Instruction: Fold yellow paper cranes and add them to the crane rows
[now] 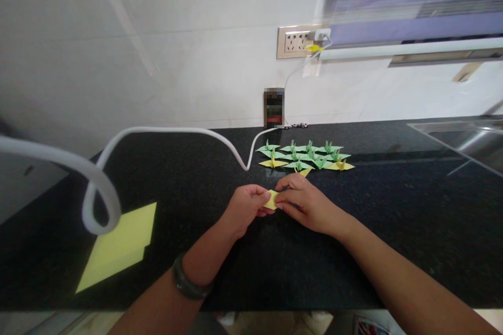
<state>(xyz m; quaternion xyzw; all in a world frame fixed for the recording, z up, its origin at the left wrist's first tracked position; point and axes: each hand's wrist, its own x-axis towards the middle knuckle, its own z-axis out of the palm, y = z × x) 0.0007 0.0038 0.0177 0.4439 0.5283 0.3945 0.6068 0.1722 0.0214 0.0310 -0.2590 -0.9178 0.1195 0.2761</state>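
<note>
A small folded piece of yellow paper (271, 199) is held between my two hands, just above the black countertop (188, 178). My left hand (247, 205) pinches its left side between thumb and fingers. On its right edge, the fingertips of my right hand (301, 201) are closed. Behind my hands stand rows of folded paper cranes: several green cranes (294, 156), with a yellow crane (273, 163) at the left and another yellow crane (341, 165) at the right. One more yellow crane (303, 172) is partly hidden by my right hand.
Flat yellow paper sheets (121, 241) lie at the left under a looping white cable or hose (181, 130). A blurred-out phone-like device (274, 108) leans on the wall below a socket (296, 42). A metal sink (471, 141) is at the right.
</note>
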